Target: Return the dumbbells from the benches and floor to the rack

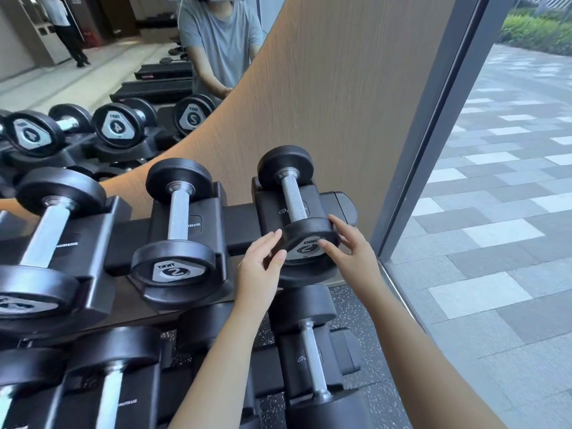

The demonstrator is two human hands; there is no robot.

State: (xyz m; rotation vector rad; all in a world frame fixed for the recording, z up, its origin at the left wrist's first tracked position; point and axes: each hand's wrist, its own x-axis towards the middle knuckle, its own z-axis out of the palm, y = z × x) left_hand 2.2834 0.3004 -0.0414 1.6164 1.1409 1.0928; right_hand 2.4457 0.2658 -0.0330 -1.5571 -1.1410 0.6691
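Dumbbell (294, 198) lies in the rack's (241, 222) end cradle by the window (495, 181); my left hand (261, 264) and right hand (353, 252) pinch its near head, fingers curled round the rim; released crooked, it could slide forward onto the lower dumbbell (311, 351).

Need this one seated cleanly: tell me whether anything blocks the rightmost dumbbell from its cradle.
Nothing visible does. The dumbbell already rests in the end cradle, left hand and right hand gripping its near head.
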